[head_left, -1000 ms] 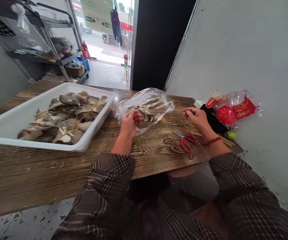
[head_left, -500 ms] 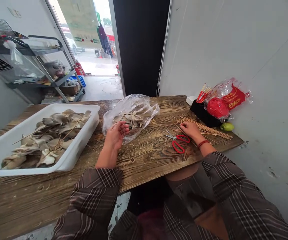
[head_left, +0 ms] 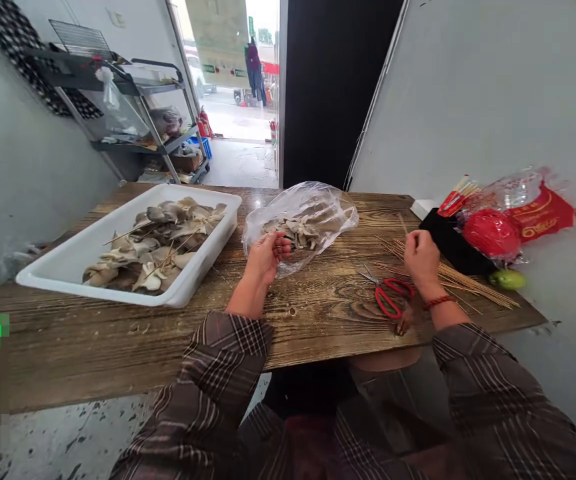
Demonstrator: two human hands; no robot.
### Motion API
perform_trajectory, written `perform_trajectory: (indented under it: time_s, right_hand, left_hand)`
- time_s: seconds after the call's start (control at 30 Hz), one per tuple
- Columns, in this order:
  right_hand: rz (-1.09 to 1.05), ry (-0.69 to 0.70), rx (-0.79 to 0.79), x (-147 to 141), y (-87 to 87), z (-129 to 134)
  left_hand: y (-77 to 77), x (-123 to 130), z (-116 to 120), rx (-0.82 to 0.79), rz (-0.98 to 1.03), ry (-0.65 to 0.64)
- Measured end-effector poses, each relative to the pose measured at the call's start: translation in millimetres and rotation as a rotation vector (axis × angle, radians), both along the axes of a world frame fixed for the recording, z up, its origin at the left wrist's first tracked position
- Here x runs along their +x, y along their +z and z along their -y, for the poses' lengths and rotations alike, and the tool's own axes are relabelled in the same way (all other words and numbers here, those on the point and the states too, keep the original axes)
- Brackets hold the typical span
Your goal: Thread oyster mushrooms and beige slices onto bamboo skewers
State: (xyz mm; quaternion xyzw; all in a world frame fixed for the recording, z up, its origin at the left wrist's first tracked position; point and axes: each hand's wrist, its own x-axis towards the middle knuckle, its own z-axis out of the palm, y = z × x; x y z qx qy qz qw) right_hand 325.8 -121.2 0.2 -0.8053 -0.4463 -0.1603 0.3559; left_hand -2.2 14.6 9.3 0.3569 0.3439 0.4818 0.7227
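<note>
My right hand is closed on a thin bamboo skewer, whose tip points up and away from the fingers. Below it lie several loose bamboo skewers. Scissors with red handles rest on the table just left of that hand. My left hand is raised palm up, fingers loosely bent and apart, with nothing visible in it. Right beside it sits a clear plastic bag holding grey oyster mushrooms. Part of the bag is hidden behind my left fingers.
On the left stands a white tub of oyster mushrooms with skewers among them. A black box with a red wrapped bundle and a green fruit stands by the right wall. Behind is a shelf cart.
My right hand has lifted off the skewer pile with one skewer in it. The left hand stays in front of the bag. The whole view has shifted, with things appearing farther right.
</note>
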Motion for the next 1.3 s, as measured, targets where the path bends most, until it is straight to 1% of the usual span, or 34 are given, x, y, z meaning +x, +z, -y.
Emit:
perform_trajectory:
  time_s: [0.07,0.1,0.13,0.2,0.27,0.33,0.4,0.47,0.53,0.63,0.73,0.8,0.87,1.0,1.07,1.2,1.3]
  right_hand:
    - [-0.037,0.122,0.257,-19,17.4,-1]
    - [-0.088,0.208,0.322,-34,26.0,-2]
    - [-0.158,0.308,0.353,-52,33.8,-4]
    - [-0.32,0.519,0.33,-94,45.2,-11]
    - [-0.554,0.717,0.275,-135,48.8,-20]
    - [-0.832,0.865,0.162,-166,44.6,-33]
    - [-1.041,0.93,0.071,-183,34.6,-48]
    - [-1.135,0.946,0.015,-186,21.7,-64]
    - [-1.137,0.929,0.0,-181,8.3,-77]
    - [-0.996,0.878,0.007,-168,-9.2,-88]
    - [-0.845,0.83,0.017,-160,-19.9,-89]
    - [-0.825,0.798,0.026,-158,-23.1,-87]
    - [-0.819,0.779,0.03,-159,-24.7,-86]
    - [-0.787,0.778,0.045,-163,-27.8,-88]
    - [-0.783,0.782,0.042,-164,-29.5,-89]
    - [-0.786,0.781,0.03,-165,-29.8,-88]
    - [-0.784,0.783,0.019,-165,-27.5,-86]
  left_hand:
    - [-1.9,0,0,0.009,-0.003,0.017]
    - [-2.9,0,0,0.016,-0.006,0.03]
    - [-3.7,1,1,0.026,-0.011,0.044]
    - [-5.1,1,1,0.05,-0.028,0.074]
    - [-6.1,1,1,0.079,-0.053,0.097]
    - [-6.5,1,1,0.102,-0.081,0.113]
    - [-6.3,1,1,0.115,-0.1,0.139]
    - [-5.7,-1,-1,0.13,-0.114,0.203]
    - [-5.0,-4,-4,0.154,-0.13,0.281]
    - [-5.3,-10,-9,0.202,-0.18,0.359]
    - [-9.3,-11,-12,0.272,-0.271,0.387]
    - [-14.2,-10,-15,0.331,-0.368,0.364]
    - [-19.7,-10,-18,0.427,-0.517,0.328]
    - [-26.3,-10,-26,0.715,-0.955,0.346]
    - [-27.1,-10,-30,0.809,-1.137,0.337]
    - [-27.1,-7,-33,0.915,-1.352,0.262]
    - [-27.4,-6,-32,0.921,-1.444,0.233]
